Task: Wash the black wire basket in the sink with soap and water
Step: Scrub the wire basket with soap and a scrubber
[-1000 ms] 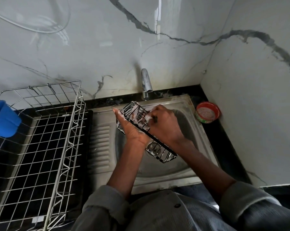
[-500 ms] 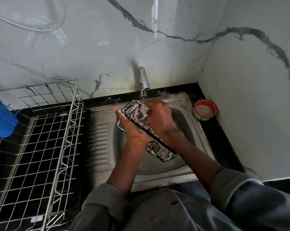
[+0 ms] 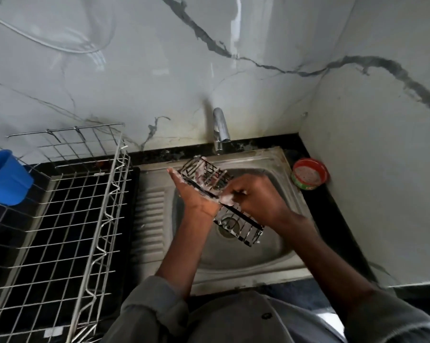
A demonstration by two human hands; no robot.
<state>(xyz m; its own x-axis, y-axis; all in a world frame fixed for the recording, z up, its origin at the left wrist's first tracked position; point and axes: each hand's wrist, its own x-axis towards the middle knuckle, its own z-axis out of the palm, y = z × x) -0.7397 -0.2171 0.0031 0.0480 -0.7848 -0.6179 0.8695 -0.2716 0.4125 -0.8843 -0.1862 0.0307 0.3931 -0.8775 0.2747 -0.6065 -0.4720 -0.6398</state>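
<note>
A long black wire basket [image 3: 241, 227] streaked with white soap foam hangs tilted over the steel sink [image 3: 248, 258]. My left hand [image 3: 194, 196] supports it from the left, palm against its side. My right hand [image 3: 256, 199] presses on the basket's middle from the right, fingers curled with foam under them; whatever it may hold is hidden. The basket's far end [image 3: 204, 173] sits just below the tap [image 3: 220, 127]. No water stream shows.
A large steel wire dish rack [image 3: 60, 219] fills the counter left of the sink, with a blue plastic cup [image 3: 4, 178] at its far left. A round red-rimmed soap tub [image 3: 309, 173] stands right of the sink by the marble wall.
My right hand has slid from the basket's far end back toward its middle. The left hand and basket hold nearly the same place.
</note>
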